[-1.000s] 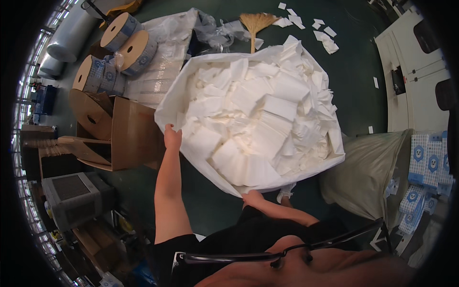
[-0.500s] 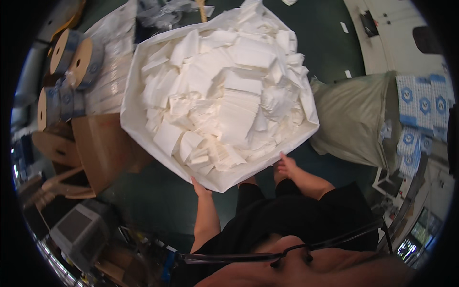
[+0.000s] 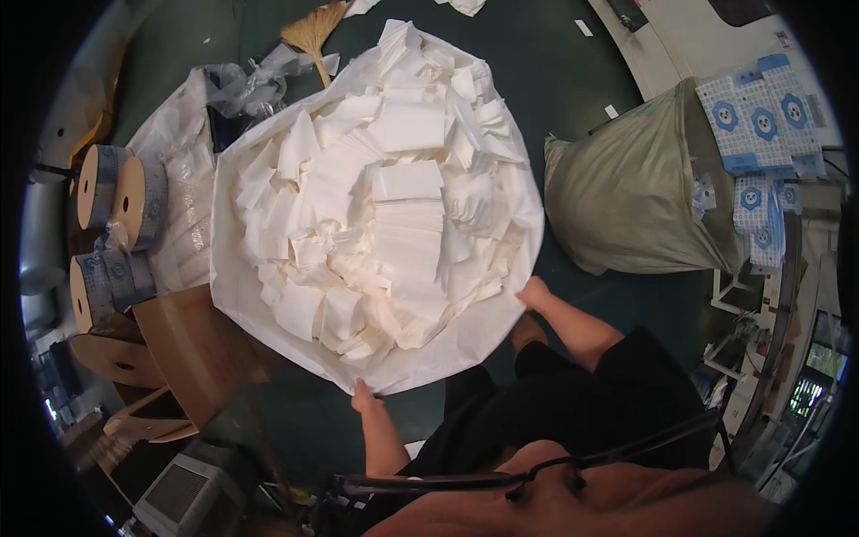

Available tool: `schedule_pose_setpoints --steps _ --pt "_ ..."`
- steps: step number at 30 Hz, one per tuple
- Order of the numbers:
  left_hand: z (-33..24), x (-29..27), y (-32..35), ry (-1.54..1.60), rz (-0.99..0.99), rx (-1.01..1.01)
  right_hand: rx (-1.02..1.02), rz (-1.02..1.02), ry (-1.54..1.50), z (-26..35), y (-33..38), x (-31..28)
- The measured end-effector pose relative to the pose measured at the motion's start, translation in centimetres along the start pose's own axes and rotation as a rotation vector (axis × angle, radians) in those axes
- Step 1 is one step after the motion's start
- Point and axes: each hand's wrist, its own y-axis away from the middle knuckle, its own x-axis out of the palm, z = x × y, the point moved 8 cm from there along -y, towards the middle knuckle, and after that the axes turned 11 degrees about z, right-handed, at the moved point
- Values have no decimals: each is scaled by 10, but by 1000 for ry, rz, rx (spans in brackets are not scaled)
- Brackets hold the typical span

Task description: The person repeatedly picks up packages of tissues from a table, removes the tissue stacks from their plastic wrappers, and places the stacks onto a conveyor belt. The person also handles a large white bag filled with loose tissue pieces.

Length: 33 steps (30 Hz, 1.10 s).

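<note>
A big white sack (image 3: 465,353) stands before me, its mouth wide and full of white folded tissues (image 3: 407,246), some stacked and some crumpled. At the near left part of its rim, my left hand (image 3: 365,398) is closed on the edge, thumb on top. Farther right, my right hand (image 3: 534,294) grips the same rim with bent fingers. The fingertips of both hands are hidden by the sack's wall.
To the right, an olive sack (image 3: 626,188) stands beside blue-and-white printed packaging (image 3: 761,116). On the left are printed film rolls (image 3: 139,201), a cardboard box (image 3: 192,349) and a grey machine (image 3: 192,492). A straw broom (image 3: 313,31) lies beyond the sack.
The white sack now sits farther left and lower in view, along with both hands. The surroundings have shifted too, and more of the broom shows. Both hands stay on the rim.
</note>
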Motion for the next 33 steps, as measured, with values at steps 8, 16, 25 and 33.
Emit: schedule_pose_setpoints --steps 8,16,25,33 --pt "-205 -29 50 -822 -82 330 -462 69 599 80 150 41" --pt "-340 -36 33 -1447 -471 500 -887 732 307 75 170 228" --pt "-130 112 115 -1184 386 966 -159 -298 -148 -44 -60 -10" --pt "125 280 247 -1842 732 514 -33 -82 -585 30 -122 3"
